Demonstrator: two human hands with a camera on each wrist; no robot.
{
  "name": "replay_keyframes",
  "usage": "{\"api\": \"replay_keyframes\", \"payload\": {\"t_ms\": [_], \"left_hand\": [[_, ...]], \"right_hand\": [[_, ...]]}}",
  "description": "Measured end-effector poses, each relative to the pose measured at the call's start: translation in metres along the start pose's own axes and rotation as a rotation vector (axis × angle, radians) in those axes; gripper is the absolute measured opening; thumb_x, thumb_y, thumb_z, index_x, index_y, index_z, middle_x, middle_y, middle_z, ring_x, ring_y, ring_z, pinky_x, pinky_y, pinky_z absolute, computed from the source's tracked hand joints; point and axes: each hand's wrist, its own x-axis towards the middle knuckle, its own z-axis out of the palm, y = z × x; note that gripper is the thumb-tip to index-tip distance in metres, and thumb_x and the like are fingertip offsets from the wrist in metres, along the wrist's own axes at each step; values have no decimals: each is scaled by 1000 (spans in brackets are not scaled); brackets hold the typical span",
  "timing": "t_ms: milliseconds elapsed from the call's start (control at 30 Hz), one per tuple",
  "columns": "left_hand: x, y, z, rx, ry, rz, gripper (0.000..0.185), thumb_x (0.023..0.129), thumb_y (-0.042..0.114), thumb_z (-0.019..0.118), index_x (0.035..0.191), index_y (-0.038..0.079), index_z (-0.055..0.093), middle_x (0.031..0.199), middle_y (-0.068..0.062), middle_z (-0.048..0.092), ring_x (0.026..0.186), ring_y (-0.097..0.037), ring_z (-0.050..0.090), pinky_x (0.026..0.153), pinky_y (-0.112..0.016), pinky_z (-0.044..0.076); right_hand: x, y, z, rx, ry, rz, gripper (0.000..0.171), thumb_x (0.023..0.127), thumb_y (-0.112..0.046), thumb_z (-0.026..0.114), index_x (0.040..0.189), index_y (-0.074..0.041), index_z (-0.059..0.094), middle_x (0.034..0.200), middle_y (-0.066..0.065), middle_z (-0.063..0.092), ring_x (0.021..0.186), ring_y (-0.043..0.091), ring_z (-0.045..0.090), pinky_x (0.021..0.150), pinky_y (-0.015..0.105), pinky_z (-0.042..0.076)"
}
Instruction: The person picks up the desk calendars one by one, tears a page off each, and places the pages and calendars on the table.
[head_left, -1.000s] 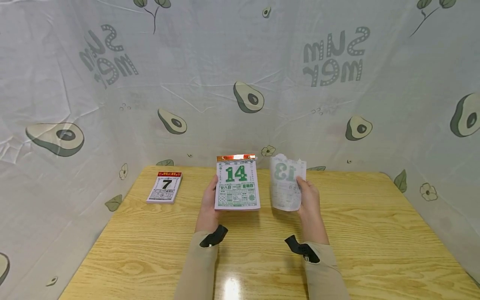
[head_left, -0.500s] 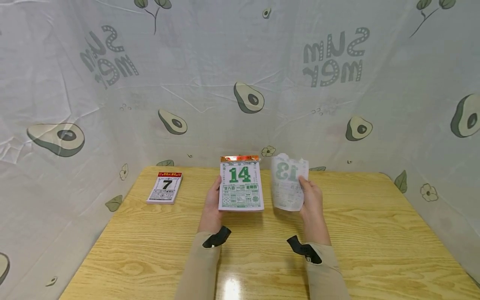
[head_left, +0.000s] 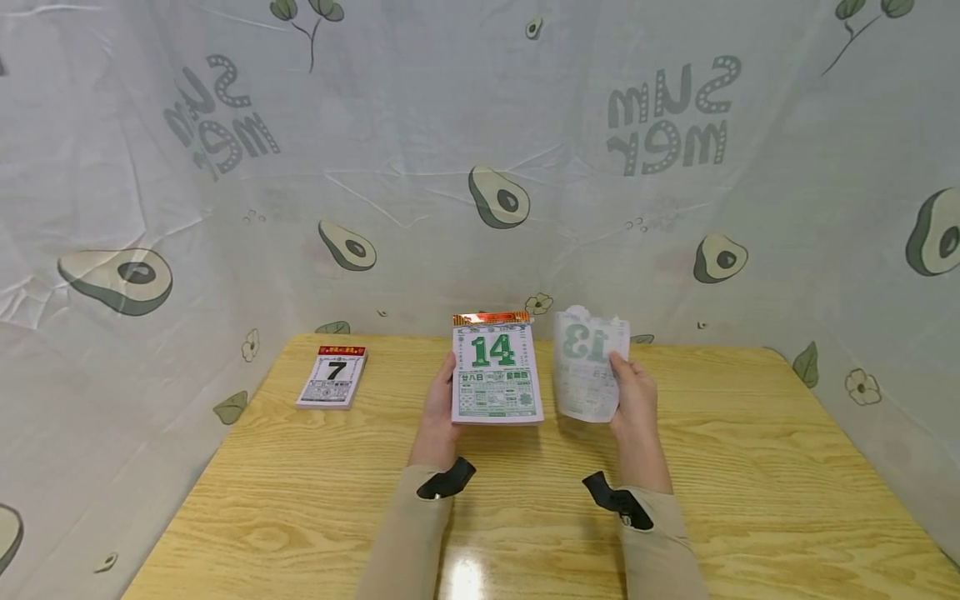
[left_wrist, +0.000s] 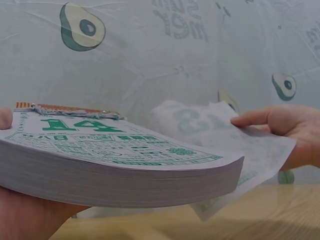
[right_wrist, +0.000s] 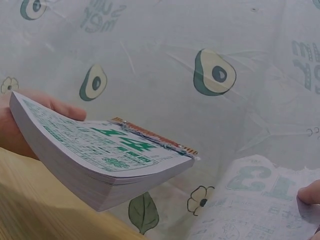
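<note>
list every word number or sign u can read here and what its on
"14": green, on the thick calendar in the left hand
"廿八日": same calendar, lower left of the 14
"星期四": same calendar, lower right of the 14
"13": reversed, on the loose sheet in the right hand
"7": black, on the small calendar
"sum mer": mirrored, on the backdrop
Too small or blurred: the calendars' and sheet's remaining print

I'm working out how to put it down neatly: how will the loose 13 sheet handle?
The loose sheet will probably be floppy, since it bows where the right hand holds it by one side. It looks thin and likely light: the 13 shows through mirrored. Its ragged top edge suggests it may tear easily.
</note>
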Motion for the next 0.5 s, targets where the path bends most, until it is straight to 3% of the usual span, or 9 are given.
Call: {"api": "replay_keyframes", "payload": {"t_ms": [300, 500], "left_hand": [[3, -11, 6, 13, 9, -21, 55, 105, 42, 35, 155, 21, 27, 122, 3, 68, 112, -10, 63, 93, -25, 51], [5, -18, 8, -21, 16, -27, 53, 104, 45, 37, 153, 23, 32, 134, 1, 61, 120, -12, 59, 98, -28, 49]], "right_hand": [[1, -9, -15, 41, 48, 17, 23, 98, -32, 57, 116, -16, 55, 97, -12, 63, 91, 3, 60, 75, 17, 50], [2, -15, -27, 29, 83, 1, 25, 97, -32, 59, 115, -15, 57, 95, -12, 64, 89, 3, 61, 73, 17, 51]]}}
